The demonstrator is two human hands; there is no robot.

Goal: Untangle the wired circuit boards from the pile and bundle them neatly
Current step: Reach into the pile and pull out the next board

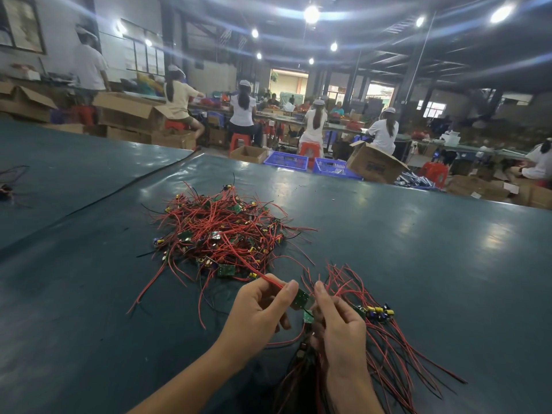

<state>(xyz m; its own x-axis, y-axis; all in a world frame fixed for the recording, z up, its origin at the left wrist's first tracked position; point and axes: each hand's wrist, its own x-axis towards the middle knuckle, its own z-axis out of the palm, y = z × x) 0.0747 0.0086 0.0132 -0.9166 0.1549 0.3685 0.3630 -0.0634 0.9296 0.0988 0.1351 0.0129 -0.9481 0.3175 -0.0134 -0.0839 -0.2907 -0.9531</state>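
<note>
Tangled pile [221, 231] on table [418, 234]; handling just nearside of it.
left hand [263, 306] pinches red wire [268, 279] at green board [301, 297]; right hand [340, 327], fingers curled, apparently grips bundle [388, 354].

Beyond the green table [418, 249], blue crates [286, 161], open cardboard boxes [375, 164], red stools [310, 149], seated workers [383, 134].

Worktop: broad dark teal glossy worktop [418, 249], lamp reflections on its right and far parts.
Middle: tangled pile of small green circuit boards with red and black wires [221, 231], loose strands trailing toward the near left.
Near right: fanned bundle of the same wired boards [397, 348], just beside the pile.
Left: thin black line [143, 177] running diagonally from the far edge; cable or seam, cannot tell.
Far left edge: small dark tangle of wires [7, 189], well apart from the pile.
</note>
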